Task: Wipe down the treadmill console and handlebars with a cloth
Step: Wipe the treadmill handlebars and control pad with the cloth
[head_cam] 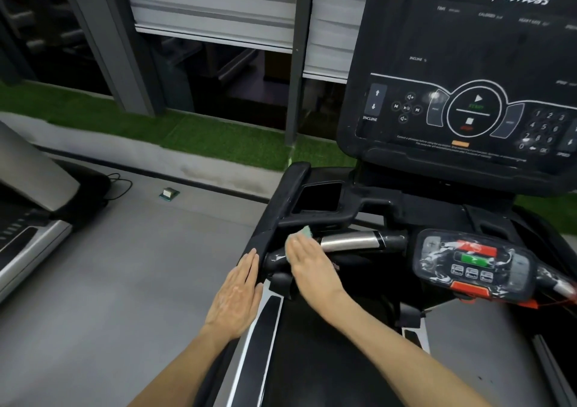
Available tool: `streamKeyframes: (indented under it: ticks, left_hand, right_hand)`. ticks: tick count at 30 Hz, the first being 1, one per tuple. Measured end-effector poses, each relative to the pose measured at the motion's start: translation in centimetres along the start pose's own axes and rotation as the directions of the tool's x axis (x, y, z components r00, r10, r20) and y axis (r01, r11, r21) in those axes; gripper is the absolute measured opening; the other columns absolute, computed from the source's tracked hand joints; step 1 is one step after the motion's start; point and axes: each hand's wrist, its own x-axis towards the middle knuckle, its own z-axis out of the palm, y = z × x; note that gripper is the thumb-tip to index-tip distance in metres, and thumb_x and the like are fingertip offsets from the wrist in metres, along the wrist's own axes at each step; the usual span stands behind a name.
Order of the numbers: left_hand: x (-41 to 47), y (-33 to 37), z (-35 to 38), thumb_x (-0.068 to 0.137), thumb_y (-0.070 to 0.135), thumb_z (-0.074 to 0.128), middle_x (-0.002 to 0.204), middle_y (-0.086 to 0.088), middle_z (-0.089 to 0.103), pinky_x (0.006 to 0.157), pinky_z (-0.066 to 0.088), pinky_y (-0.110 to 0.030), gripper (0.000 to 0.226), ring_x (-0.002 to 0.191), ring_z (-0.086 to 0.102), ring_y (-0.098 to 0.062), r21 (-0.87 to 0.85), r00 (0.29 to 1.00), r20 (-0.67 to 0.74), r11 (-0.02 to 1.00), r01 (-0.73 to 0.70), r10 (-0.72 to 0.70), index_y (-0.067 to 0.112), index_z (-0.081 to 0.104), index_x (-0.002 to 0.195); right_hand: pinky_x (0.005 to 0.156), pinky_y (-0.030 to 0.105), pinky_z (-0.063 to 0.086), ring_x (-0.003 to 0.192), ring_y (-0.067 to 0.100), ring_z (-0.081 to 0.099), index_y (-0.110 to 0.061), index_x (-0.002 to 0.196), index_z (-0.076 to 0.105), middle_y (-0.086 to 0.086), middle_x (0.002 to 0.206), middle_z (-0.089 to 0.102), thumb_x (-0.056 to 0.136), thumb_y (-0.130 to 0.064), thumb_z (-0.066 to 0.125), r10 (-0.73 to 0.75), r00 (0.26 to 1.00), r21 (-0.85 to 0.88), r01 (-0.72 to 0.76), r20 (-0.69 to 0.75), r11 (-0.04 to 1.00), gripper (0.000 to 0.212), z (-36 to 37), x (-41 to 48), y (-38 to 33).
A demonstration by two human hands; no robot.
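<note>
The black treadmill console [462, 72] fills the upper right, its screen dark. Below it a crossbar handlebar [349, 241] with a shiny metal grip section runs left to right. A pale green cloth [303, 233] lies over the left end of that bar, pressed under my right hand [307, 261], whose fingers are flat and together on top of it. My left hand [239, 294] rests flat, fingers straight, on the left side handrail [265, 235], holding nothing. A small control pad [471, 260] with red and green buttons sits on the bar's middle.
A second treadmill [31, 213] stands at the far left with a cable on the grey floor [125, 266]. A small box-like object [169, 193] lies on the floor. Green turf strip [199, 135] and window frames run behind. The treadmill belt [327, 359] is below my arms.
</note>
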Motion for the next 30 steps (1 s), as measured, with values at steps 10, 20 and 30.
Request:
streamKeyframes:
  ticks: [10, 20, 30]
  left_hand:
    - [0.0, 0.1, 0.2, 0.093, 0.050, 0.001, 0.162, 0.000, -0.007, 0.120, -0.005, -0.023, 0.075, 0.150, -0.001, -0.012, -0.005, 0.999, -0.019, 0.999, 0.032, -0.032, 0.009, 0.001, 0.156]
    - [-0.8, -0.5, 0.2, 0.094, 0.043, 0.014, 0.164, -0.003, -0.004, 0.122, 0.001, -0.027, 0.072, 0.152, -0.001, -0.014, 0.008, 0.999, 0.040, 1.000, 0.025, -0.026, 0.010, 0.001, 0.156]
    - [-0.6, -0.4, 0.1, 0.090, 0.046, 0.004, 0.162, 0.000, -0.010, 0.121, -0.005, -0.024, 0.074, 0.150, -0.008, -0.010, -0.042, 0.999, 0.033, 0.998, 0.037, -0.035, 0.011, -0.003, 0.155]
  right_hand:
    - [0.106, 0.045, 0.040, 0.113, 0.034, 0.055, 0.004, 0.122, 0.058, 0.016, 0.113, 0.059, 0.065, -0.002, 0.058, 0.271, 0.962, 0.111, -0.265, -0.042, 0.958, 0.058, -1.2, -1.7, 3.4]
    - [0.118, 0.041, 0.023, 0.140, 0.029, 0.031, 0.000, 0.146, 0.030, 0.015, 0.147, 0.039, 0.086, -0.020, 0.060, -0.104, 0.993, -0.012, 0.105, 0.051, 0.994, 0.070, 1.3, 1.8, -1.9]
    - [0.109, 0.044, 0.039, 0.124, 0.033, 0.050, 0.005, 0.133, 0.051, 0.020, 0.128, 0.057, 0.075, -0.018, 0.070, -0.012, 1.000, 0.035, 0.011, 0.019, 0.999, 0.065, 1.7, 2.0, -2.3]
